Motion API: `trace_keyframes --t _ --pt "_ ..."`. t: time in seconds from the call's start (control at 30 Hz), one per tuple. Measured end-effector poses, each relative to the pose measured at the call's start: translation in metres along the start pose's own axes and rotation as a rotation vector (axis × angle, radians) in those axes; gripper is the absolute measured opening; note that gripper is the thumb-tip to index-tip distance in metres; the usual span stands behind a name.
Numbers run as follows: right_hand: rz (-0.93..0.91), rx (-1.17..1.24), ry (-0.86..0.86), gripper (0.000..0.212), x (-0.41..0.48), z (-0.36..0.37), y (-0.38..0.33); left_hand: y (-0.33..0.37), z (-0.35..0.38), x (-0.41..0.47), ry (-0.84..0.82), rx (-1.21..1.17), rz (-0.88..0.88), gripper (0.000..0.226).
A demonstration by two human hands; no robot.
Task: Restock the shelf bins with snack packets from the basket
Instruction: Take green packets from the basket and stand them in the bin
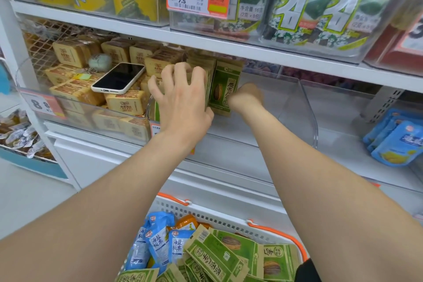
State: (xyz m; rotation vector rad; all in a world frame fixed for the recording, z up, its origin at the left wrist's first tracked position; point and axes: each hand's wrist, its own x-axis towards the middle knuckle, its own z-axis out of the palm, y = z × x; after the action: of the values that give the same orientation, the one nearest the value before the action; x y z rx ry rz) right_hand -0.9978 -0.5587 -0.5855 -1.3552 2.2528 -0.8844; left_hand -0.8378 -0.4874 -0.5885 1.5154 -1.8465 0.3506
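**Both hands in the middle bin, on the seed packets**

Standing right by the shelf here. The left hand [183, 98] is clawed over a row of green-and-brown paper snack packets [225, 89] with a striped seed printed on the front. Its fingers are curled over their top edges and the thumb is tucked in at the bottom, so it's gripping the bunch. The packets stand upright at the left end of a clear plastic shelf bin [306, 107] on the middle shelf.

The right hand [246, 97] is just beside the front packet, on its right edge. It's too blurry for me to tell if it's holding anything.

Down below, a white perforated plastic basket [229, 217] with orange handles has more of the same green packets [219, 256] lying flat in a heap, plus some glossy blue pouches [158, 242] on the left side.

In the next bin to the left, a black-screened phone in a white case [119, 78] lies on top of tan wrapped cakes [75, 52]. More blue pouches [398, 142] sit on the shelf off to the right, well apart from the hands.
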Motion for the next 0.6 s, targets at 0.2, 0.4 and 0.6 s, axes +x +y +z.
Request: trace_keyframes --t 0.2,0.4,0.6 --pt "-0.491 -0.258 0.066 0.022 -0.066 -0.022 0.004 0.008 -0.029 -0.01 0.031 -0.091 0.128 0.046" --pt "-0.957 -0.674 0.148 0.002 -0.137 -0.056 0.022 0.011 -0.053 -0.033 -0.481 -0.08 0.004 0.025" --pt "-0.929 -0.893 -0.284 0.013 -0.179 -0.052 0.045 0.011 -0.051 -0.065 -1.053 0.095 0.208 0.046"
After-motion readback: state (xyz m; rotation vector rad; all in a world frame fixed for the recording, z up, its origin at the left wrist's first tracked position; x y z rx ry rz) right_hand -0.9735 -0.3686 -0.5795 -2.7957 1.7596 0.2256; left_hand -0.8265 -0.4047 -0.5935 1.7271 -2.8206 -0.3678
